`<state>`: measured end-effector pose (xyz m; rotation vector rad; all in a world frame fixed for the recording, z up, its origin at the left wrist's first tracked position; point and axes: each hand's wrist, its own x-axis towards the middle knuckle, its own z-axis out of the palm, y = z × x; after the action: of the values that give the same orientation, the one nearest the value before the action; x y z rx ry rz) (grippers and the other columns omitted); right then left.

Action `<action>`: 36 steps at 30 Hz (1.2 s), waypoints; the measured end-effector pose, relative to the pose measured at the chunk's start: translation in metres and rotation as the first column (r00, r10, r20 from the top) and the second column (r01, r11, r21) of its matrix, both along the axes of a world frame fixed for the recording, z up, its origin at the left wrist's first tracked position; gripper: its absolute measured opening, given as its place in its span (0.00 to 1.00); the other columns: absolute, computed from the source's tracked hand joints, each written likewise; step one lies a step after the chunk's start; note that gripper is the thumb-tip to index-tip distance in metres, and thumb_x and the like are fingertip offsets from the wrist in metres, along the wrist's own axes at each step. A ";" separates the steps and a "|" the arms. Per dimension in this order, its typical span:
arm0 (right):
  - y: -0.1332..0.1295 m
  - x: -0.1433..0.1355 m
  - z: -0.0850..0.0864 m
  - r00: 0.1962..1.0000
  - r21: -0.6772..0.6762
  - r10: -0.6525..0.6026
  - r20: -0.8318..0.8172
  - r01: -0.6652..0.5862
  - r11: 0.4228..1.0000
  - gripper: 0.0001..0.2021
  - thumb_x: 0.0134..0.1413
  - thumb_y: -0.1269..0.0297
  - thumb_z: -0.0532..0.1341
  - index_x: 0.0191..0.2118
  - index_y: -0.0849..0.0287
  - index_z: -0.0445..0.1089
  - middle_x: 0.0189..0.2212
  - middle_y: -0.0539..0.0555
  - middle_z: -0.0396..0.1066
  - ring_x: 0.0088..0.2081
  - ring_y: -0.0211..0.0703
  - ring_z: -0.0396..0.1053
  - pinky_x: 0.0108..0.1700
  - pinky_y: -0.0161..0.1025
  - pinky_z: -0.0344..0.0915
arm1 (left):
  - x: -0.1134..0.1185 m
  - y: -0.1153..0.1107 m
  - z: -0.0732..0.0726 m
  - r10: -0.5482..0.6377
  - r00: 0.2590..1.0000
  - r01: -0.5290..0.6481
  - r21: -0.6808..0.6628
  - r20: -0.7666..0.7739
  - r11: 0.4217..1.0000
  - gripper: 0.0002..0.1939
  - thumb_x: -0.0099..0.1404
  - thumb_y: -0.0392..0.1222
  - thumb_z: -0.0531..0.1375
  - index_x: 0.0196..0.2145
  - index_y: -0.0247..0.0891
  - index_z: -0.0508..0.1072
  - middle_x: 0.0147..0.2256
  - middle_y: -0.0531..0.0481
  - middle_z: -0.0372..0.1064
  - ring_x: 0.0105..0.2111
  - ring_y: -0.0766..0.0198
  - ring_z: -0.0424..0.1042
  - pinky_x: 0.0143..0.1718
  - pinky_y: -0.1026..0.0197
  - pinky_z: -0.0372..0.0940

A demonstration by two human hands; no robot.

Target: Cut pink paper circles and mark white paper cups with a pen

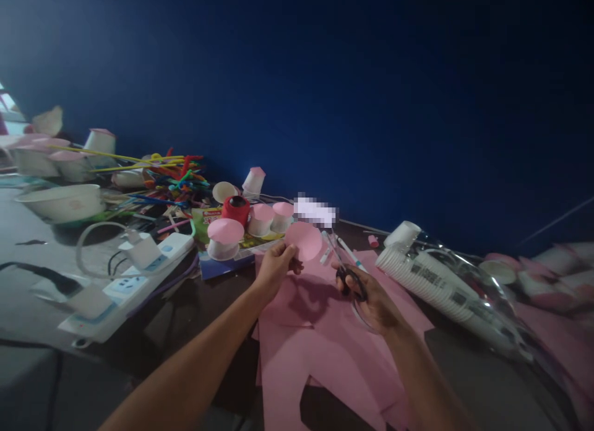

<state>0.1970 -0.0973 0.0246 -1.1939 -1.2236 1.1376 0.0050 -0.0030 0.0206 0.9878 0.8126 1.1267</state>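
Note:
Pinched between the fingers of my left hand (278, 265) is a round pink paper disc (303, 240), held up above the table. My right hand (371, 298) grips a pair of scissors (354, 282) by the black handles, its blades pointing up and away, to the right of the disc. Beneath both hands lie overlapping sheets of pink paper (320, 350), the front one with a curved cut-out. Just beyond my left hand stand paper cups topped with pink discs, the nearest a white cup (223, 250).
A power strip (134, 282) with plugged-in chargers lies at the left, near a white bowl (62, 203). Colourful pipe cleaners (179, 174) are heaped behind. A red round object (236, 211) sits among the cups. At the right is a plastic-wrapped stack of paper cups (436, 282).

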 end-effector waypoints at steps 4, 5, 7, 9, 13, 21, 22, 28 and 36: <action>-0.003 -0.004 0.002 0.998 0.010 0.029 0.052 -0.030 0.999 0.23 0.50 0.48 0.62 0.47 0.59 0.70 0.26 0.52 0.66 0.29 0.41 0.62 0.32 0.38 0.59 | 0.000 0.002 -0.002 0.035 0.999 -0.032 0.057 -0.042 0.998 0.09 0.56 0.43 0.59 0.23 0.36 0.65 0.15 0.55 0.65 0.14 0.71 0.65 0.18 0.69 0.58; -0.005 -0.006 0.004 0.996 0.004 0.037 0.075 -0.037 0.999 0.23 0.50 0.48 0.62 0.46 0.59 0.70 0.26 0.51 0.66 0.29 0.41 0.62 0.32 0.38 0.59 | 0.000 0.002 -0.003 0.038 0.998 -0.035 0.064 -0.049 0.997 0.10 0.57 0.43 0.58 0.23 0.36 0.65 0.14 0.55 0.65 0.14 0.71 0.65 0.18 0.69 0.58; -0.008 -0.011 0.009 0.991 -0.051 0.049 0.125 -0.043 0.998 0.22 0.50 0.48 0.62 0.45 0.59 0.70 0.25 0.50 0.65 0.27 0.39 0.61 0.28 0.35 0.58 | 0.000 0.003 -0.005 0.041 0.998 -0.037 0.065 -0.056 0.997 0.11 0.58 0.44 0.57 0.23 0.37 0.64 0.14 0.54 0.65 0.13 0.71 0.64 0.17 0.69 0.56; -0.010 -0.016 0.015 0.984 -0.150 0.072 0.161 -0.048 0.988 0.22 0.49 0.47 0.62 0.45 0.58 0.70 0.26 0.49 0.64 0.23 0.35 0.57 0.23 0.33 0.53 | 0.000 0.003 -0.007 0.031 0.999 -0.029 0.053 -0.044 0.998 0.12 0.59 0.47 0.57 0.24 0.37 0.64 0.14 0.53 0.66 0.13 0.70 0.64 0.17 0.68 0.56; -0.013 -0.021 0.018 0.983 -0.244 0.102 0.153 -0.063 0.968 0.25 0.48 0.45 0.63 0.47 0.57 0.68 0.26 0.47 0.63 0.19 0.30 0.51 0.18 0.30 0.44 | 0.000 0.000 -0.005 -0.018 0.999 0.017 0.019 0.040 1.000 0.13 0.57 0.49 0.59 0.25 0.37 0.64 0.17 0.51 0.70 0.16 0.67 0.68 0.22 0.65 0.62; -0.013 -0.023 0.019 0.989 -0.250 0.119 0.090 -0.093 0.964 0.27 0.44 0.46 0.66 0.45 0.60 0.68 0.23 0.48 0.62 0.20 0.31 0.53 0.18 0.30 0.45 | 0.000 -0.004 0.002 -0.129 0.978 0.132 -0.004 0.166 0.991 0.12 0.56 0.46 0.61 0.25 0.35 0.66 0.18 0.48 0.71 0.19 0.63 0.72 0.30 0.61 0.66; -0.013 -0.024 0.020 0.989 -0.251 0.114 0.089 -0.089 0.964 0.28 0.43 0.45 0.66 0.45 0.60 0.68 0.23 0.47 0.62 0.20 0.31 0.53 0.18 0.30 0.45 | 0.000 -0.004 0.001 -0.140 0.975 0.141 0.002 0.171 0.990 0.12 0.56 0.46 0.61 0.25 0.34 0.66 0.18 0.48 0.70 0.19 0.63 0.72 0.30 0.61 0.66; -0.013 -0.027 0.024 0.994 -0.203 0.090 0.057 -0.077 0.976 0.29 0.43 0.44 0.65 0.46 0.63 0.67 0.22 0.47 0.61 0.20 0.30 0.53 0.19 0.31 0.46 | 0.001 -0.003 -0.003 -0.170 0.967 0.170 0.019 0.189 0.985 0.13 0.58 0.46 0.61 0.25 0.34 0.66 0.18 0.50 0.70 0.18 0.63 0.72 0.29 0.61 0.66; -0.011 -0.022 0.017 0.989 -0.193 0.104 0.106 -0.082 0.978 0.28 0.44 0.45 0.65 0.46 0.62 0.68 0.26 0.48 0.62 0.23 0.31 0.55 0.22 0.32 0.48 | 0.001 -0.005 -0.001 -0.151 0.975 0.151 0.009 0.164 0.988 0.13 0.57 0.46 0.61 0.24 0.34 0.66 0.17 0.53 0.67 0.18 0.64 0.72 0.29 0.61 0.67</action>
<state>0.1753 -0.1088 0.0420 -1.3727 -1.2928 1.2912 0.0058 -0.0075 0.0201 0.9242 0.5965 1.0592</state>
